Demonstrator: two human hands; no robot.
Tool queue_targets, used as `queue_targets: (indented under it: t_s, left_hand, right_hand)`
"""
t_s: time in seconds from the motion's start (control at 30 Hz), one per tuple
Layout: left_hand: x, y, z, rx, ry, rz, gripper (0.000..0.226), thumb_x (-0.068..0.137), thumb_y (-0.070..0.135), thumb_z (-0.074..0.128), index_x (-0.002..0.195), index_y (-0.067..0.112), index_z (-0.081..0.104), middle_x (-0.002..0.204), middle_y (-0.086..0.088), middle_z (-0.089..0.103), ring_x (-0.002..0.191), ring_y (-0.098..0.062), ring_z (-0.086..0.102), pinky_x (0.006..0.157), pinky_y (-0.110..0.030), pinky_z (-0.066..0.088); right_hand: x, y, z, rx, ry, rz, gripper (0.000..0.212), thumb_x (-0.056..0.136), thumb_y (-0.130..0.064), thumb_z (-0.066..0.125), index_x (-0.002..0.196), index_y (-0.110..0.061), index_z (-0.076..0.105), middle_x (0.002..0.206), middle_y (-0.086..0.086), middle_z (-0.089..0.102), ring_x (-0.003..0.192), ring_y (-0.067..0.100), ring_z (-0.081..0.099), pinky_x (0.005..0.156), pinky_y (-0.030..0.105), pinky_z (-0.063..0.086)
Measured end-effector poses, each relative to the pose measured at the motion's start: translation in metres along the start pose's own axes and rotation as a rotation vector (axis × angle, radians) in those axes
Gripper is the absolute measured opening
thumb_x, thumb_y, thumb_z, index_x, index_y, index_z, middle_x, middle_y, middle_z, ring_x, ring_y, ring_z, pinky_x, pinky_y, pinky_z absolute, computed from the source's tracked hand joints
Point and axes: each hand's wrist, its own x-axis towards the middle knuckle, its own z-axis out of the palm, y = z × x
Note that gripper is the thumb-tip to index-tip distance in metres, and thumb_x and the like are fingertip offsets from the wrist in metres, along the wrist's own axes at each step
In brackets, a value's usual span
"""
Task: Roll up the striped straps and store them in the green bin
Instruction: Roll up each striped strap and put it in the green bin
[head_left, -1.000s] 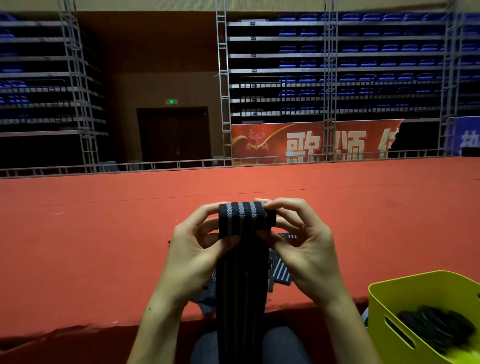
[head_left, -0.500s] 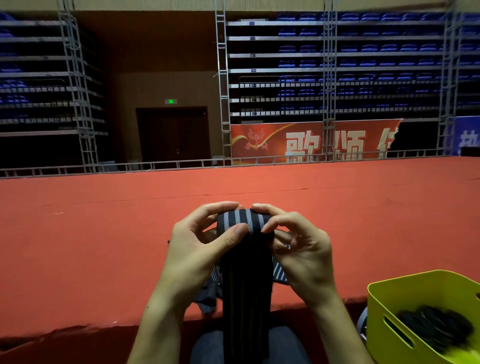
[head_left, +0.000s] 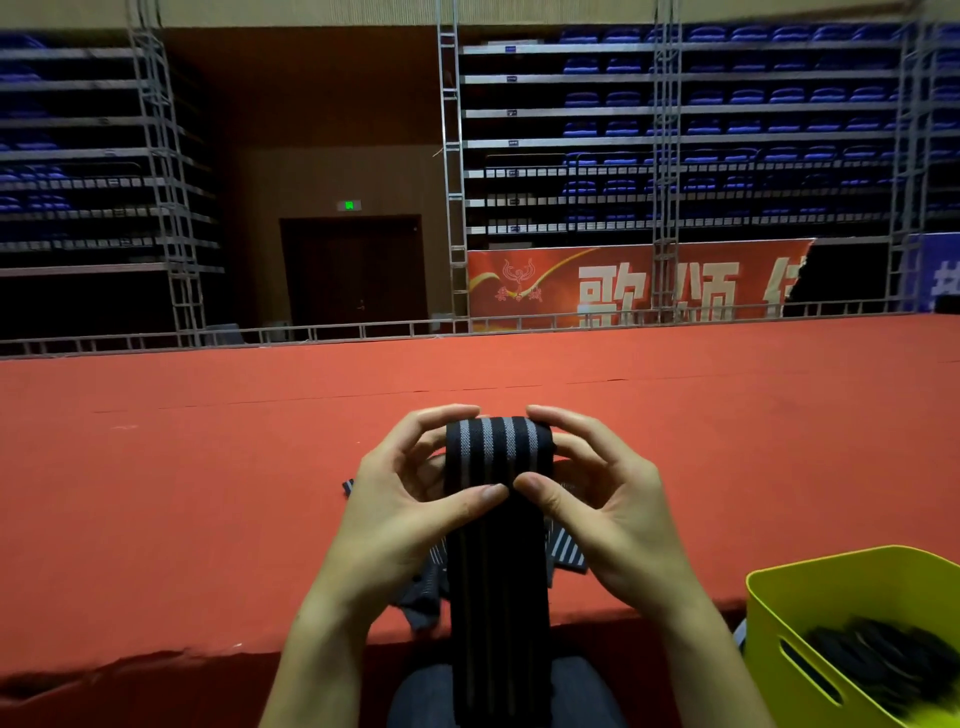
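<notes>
At the centre of the frame, the left hand (head_left: 400, 499) and right hand (head_left: 608, 499) both pinch the rolled top of a black, grey-striped strap (head_left: 493, 519), thumbs pressing its front; its tail hangs down. More straps (head_left: 563, 551) lie beneath on the red stage carpet (head_left: 156, 493). The green bin (head_left: 779, 613) sits lower right, holding dark rolls (head_left: 883, 654).

Strap (head_left: 496, 467): black, grey lengthwise stripes. Loose straps (head_left: 563, 551) on worktop: same black-grey striping. Worktop (head_left: 156, 493): red-orange cover. Bin (head_left: 852, 587): yellow-green, dark contents. Banner (head_left: 623, 283): red, white characters. Seats (head_left: 727, 96): blue.
</notes>
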Motion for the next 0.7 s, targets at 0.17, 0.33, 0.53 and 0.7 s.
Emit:
queue_targets:
  t_s: [0.17,0.33,0.53,0.7]
  left_hand:
    - [0.0,-0.001,0.002,0.005,0.01,-0.036,0.059,0.084,0.006,0.085,0.138,0.023,0.066,0.122,-0.006,0.079,0.113,-0.025,0.078,0.091,-0.037,0.065]
    - [0.001,0.006,0.005,-0.012,0.057,-0.038,0.039,0.092,0.029,0.076,0.131,0.025,0.071,0.118,-0.004,0.081,0.104,-0.026,0.08,0.086,-0.038,0.066]
    - [0.001,0.002,0.004,-0.071,0.076,-0.035,0.039,0.088,0.014,0.081,0.126,0.016,0.074,0.116,-0.007,0.081,0.104,-0.027,0.08,0.082,-0.03,0.063]
    - [-0.002,-0.005,-0.003,-0.078,0.05,-0.003,0.043,0.082,0.005,0.084,0.124,0.009,0.073,0.122,-0.009,0.08,0.111,-0.03,0.078,0.09,-0.035,0.064]
  right_hand:
    - [0.002,0.003,0.003,-0.037,0.054,-0.074,0.051,0.091,0.001,0.082,0.131,-0.027,0.068,0.127,0.003,0.075,0.113,0.027,0.074,0.092,0.047,0.063]
    - [0.002,0.008,0.006,0.042,0.041,-0.112,0.043,0.087,0.01,0.081,0.12,-0.016,0.07,0.13,0.007,0.073,0.119,0.032,0.072,0.095,0.054,0.062]
    - [0.001,0.012,0.006,0.087,0.015,-0.132,0.034,0.088,0.008,0.08,0.111,-0.014,0.067,0.136,0.01,0.07,0.129,0.034,0.068,0.102,0.053,0.059]
    - [-0.002,0.01,-0.004,0.084,-0.101,-0.057,0.037,0.088,0.017,0.072,0.114,-0.009,0.065,0.145,0.008,0.067,0.137,0.03,0.063,0.107,0.051,0.056]
